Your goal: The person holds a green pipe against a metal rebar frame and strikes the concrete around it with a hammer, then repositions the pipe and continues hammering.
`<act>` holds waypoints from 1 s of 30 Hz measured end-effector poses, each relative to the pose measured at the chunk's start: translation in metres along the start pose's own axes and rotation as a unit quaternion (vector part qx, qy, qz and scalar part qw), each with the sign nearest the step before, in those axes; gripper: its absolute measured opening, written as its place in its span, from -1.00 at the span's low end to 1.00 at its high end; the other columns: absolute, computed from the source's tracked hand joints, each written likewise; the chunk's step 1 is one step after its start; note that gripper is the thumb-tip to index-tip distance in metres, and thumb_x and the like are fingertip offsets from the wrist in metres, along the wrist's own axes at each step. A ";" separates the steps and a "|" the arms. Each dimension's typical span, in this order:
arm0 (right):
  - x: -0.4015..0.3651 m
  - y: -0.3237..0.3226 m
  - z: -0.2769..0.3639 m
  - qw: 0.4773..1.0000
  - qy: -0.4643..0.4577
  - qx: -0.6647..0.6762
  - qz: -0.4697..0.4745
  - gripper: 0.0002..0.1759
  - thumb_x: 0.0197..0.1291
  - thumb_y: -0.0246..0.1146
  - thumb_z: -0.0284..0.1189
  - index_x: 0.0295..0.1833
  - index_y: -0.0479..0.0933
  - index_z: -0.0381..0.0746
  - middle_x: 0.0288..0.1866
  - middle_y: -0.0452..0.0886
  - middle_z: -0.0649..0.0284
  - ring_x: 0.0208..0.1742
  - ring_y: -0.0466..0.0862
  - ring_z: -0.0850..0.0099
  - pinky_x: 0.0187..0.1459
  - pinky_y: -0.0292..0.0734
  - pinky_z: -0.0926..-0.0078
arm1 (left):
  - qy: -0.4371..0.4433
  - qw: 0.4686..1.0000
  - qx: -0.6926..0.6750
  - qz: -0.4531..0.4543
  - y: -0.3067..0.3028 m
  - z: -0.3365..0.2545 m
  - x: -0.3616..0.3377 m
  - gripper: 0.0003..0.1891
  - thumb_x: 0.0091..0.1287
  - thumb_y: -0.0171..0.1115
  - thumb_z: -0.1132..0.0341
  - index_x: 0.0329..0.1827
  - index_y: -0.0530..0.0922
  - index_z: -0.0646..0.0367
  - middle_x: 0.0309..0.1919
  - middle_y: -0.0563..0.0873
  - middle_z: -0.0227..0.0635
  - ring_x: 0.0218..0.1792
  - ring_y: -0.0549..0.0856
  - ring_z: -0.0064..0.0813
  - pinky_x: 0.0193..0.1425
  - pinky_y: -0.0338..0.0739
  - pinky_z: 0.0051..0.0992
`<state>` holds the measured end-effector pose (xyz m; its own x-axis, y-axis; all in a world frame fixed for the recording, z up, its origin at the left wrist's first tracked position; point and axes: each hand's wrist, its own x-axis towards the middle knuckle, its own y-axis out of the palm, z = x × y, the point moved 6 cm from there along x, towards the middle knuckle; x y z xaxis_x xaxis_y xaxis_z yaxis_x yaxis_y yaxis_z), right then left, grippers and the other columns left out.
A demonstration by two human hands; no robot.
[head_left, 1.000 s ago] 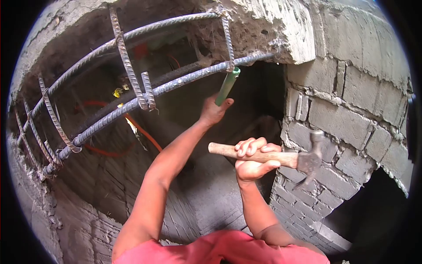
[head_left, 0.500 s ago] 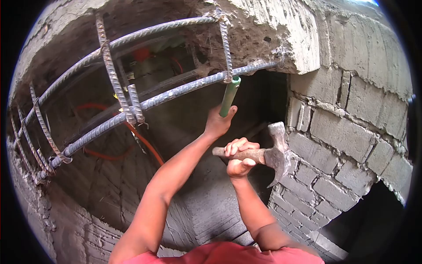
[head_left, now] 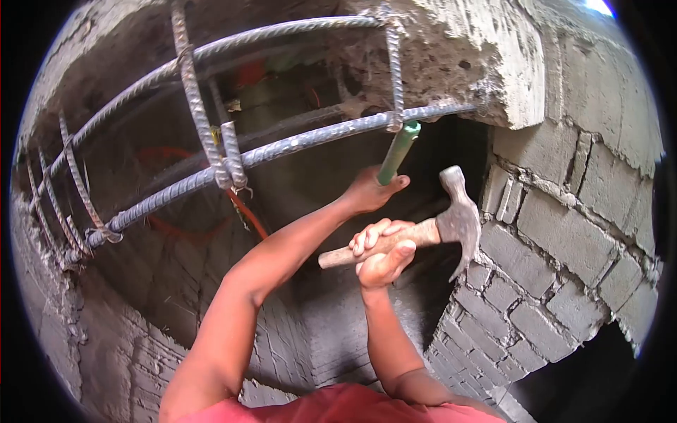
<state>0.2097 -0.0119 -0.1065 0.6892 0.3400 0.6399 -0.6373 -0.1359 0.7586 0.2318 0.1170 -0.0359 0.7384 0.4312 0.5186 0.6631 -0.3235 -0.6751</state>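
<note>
My left hand (head_left: 372, 192) is wrapped round a green tube (head_left: 399, 151), which points up with its top end right below the lower steel rebar (head_left: 310, 139). A claw hammer (head_left: 462, 217) with a wooden handle is in my right hand (head_left: 383, 252), fingers closed about the middle of the handle. Its head points to the right, the claw curving downward. The right hand is below and slightly right of the left one. A thin vertical rebar tie (head_left: 395, 70) crosses the lower bar just above the tube.
Broken concrete (head_left: 504, 63) overhangs at the upper right, above a concrete block wall (head_left: 564, 229). More rebar ties (head_left: 194, 92) cross the long bars at the left. An orange hose (head_left: 248, 213) runs behind the bars. A dark opening (head_left: 585, 377) shows at the lower right.
The view has shifted, so the bars and wall sit further right. The hammer's handle end has dropped and swung left, tilting its head upward. Both hands keep their holds.
</note>
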 end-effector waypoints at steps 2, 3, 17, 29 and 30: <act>0.007 -0.004 -0.010 0.999 0.043 -0.015 0.025 -0.35 0.34 0.01 0.29 -0.12 0.26 -0.16 -0.48 0.36 0.25 -0.63 0.40 0.45 -0.53 0.46 0.45 | 0.013 1.000 -0.019 -0.018 0.004 0.000 0.003 -0.47 0.39 0.25 -0.12 -0.46 0.46 0.21 -0.66 0.41 -0.37 -0.53 0.38 -0.54 -0.44 0.37 -0.32; 0.010 -0.004 -0.009 0.997 0.065 -0.034 0.039 -0.35 0.35 0.01 0.27 -0.12 0.27 -0.17 -0.47 0.37 0.25 -0.63 0.40 0.45 -0.52 0.46 0.45 | 0.024 0.998 -0.033 -0.040 0.005 -0.001 0.003 -0.48 0.39 0.24 -0.13 -0.44 0.47 0.20 -0.65 0.42 -0.37 -0.53 0.39 -0.55 -0.44 0.37 -0.32; 0.000 0.001 -0.011 0.987 0.131 -0.096 0.013 -0.37 0.38 0.03 0.20 -0.22 0.33 -0.23 -0.51 0.38 0.25 -0.59 0.40 0.49 -0.55 0.39 0.52 | 0.104 0.990 -0.051 -0.085 0.008 0.004 0.008 -0.56 0.42 0.24 -0.02 -0.35 0.50 0.24 -0.59 0.48 -0.36 -0.46 0.42 -0.54 -0.33 0.45 -0.32; 0.005 0.003 0.003 0.997 0.063 -0.031 -0.010 -0.38 0.32 -0.01 0.32 -0.09 0.28 -0.07 -0.52 0.40 0.25 -0.65 0.43 0.37 -0.56 0.51 0.32 | 0.013 0.998 -0.050 -0.025 0.000 0.000 -0.004 -0.53 0.40 0.23 -0.06 -0.43 0.55 0.23 -0.61 0.48 -0.32 -0.46 0.41 -0.57 -0.33 0.43 -0.29; 0.007 0.005 -0.001 0.976 0.117 -0.180 0.035 -0.36 0.29 0.07 0.30 -0.05 0.27 -0.09 -0.49 0.43 0.20 -0.58 0.49 0.31 -0.52 0.52 0.20 | -0.016 0.999 -0.037 -0.036 -0.004 0.001 -0.006 -0.54 0.40 0.23 -0.06 -0.38 0.60 0.23 -0.59 0.53 -0.28 -0.45 0.44 -0.55 -0.28 0.48 -0.28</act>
<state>0.2109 -0.0093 -0.0990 0.5681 0.5512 0.6110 -0.7893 0.1549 0.5941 0.2246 0.1166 -0.0366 0.6852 0.4820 0.5461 0.7221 -0.3516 -0.5958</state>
